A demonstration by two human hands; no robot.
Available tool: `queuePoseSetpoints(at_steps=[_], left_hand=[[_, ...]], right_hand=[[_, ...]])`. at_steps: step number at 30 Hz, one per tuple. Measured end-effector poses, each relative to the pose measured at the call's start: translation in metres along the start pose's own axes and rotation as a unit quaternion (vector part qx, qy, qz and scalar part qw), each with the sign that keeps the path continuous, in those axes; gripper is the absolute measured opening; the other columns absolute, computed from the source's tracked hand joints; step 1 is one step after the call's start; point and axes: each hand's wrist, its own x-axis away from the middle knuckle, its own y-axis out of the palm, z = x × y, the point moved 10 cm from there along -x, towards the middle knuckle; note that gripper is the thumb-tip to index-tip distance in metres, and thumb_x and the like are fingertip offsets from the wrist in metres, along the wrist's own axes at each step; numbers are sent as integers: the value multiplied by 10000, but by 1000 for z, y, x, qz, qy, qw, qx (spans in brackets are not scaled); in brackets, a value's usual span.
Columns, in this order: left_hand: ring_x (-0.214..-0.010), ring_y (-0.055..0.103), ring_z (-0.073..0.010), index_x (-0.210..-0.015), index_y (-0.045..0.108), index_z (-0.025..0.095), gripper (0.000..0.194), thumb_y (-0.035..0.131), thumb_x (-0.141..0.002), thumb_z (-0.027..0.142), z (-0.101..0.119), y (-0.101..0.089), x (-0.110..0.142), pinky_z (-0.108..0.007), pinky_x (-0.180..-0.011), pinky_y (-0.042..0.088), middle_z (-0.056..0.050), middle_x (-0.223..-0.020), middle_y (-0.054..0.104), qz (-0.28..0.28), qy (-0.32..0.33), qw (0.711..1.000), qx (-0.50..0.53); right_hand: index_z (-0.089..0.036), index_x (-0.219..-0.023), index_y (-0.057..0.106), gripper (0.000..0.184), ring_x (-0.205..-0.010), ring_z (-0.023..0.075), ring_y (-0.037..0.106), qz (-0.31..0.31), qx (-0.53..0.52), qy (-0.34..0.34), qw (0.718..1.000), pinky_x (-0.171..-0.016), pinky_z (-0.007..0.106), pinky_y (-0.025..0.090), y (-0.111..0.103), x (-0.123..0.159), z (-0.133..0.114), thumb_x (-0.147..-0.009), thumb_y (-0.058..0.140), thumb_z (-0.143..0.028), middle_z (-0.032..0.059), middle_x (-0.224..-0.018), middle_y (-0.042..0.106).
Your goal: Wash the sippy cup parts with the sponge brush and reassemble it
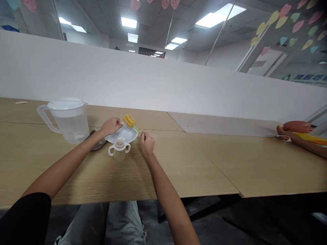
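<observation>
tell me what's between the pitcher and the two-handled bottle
In the head view, a grey round item lies between them, partly hidden by the left forearm.

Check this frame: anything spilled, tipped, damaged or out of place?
Nothing looks spilled, tipped or damaged: the pitcher and handled bottle stand upright. Only a small pale piece, lying alone at the table's far left, looks slightly stray; its identity is unclear.

Mostly plastic, some sheen

From my screen, the jug [74,124] looks like cloudy, smooth plastic, the bottle [119,155] like clear plastic. I see spongy foam on the brush [129,120], a glossy plate [132,136], apparently metal on the dish [98,145]. The table [191,163] reads as faintly shiny wood; the sleeve [25,217], matt cloth.
</observation>
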Motion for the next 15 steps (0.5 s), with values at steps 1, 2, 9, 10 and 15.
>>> queuePoseSetpoints(at_steps=[1,2,9,10,15], left_hand=[[-856,626,-230,-909,639,156,320,472,-819,414,0,-6,1,-308,-740,439,-102,-943,692,15,-1,999,42],[-841,622,-226,-873,635,157,315,466,-818,417,0,-10,2,-309,-740,437,-95,-916,692,29,-3,996,79],[-650,553,-159,-660,526,183,246,455,-755,397,-8,0,1,-289,-668,440,-39,-673,589,54,-79,908,407],[-629,542,-150,-656,504,185,238,444,-751,395,-8,4,1,-285,-655,445,-37,-665,572,49,-90,889,446],[-499,440,-123,-605,357,223,230,361,-762,390,-8,15,0,-281,-574,450,-3,-545,440,7,-121,859,498]], right_hand=[[-168,-772,642,489,-492,123,373,1,-11,4,1000,-530,255,193,0,1,-1,-961,255,-400,24,-567,554],[-169,-765,636,494,-498,123,381,2,-25,4,1000,-531,252,205,0,2,-3,-961,249,-403,24,-573,556],[-185,-723,586,512,-524,116,415,-16,-150,-37,988,-549,234,296,-2,10,-26,-958,222,-458,10,-615,569],[-187,-709,580,518,-523,115,409,-19,-162,-36,986,-549,233,302,-2,9,-26,-954,222,-470,6,-606,561],[-187,-657,553,541,-507,115,381,-39,-175,-44,983,-547,235,320,-1,6,-24,-935,222,-512,-12,-541,497]])
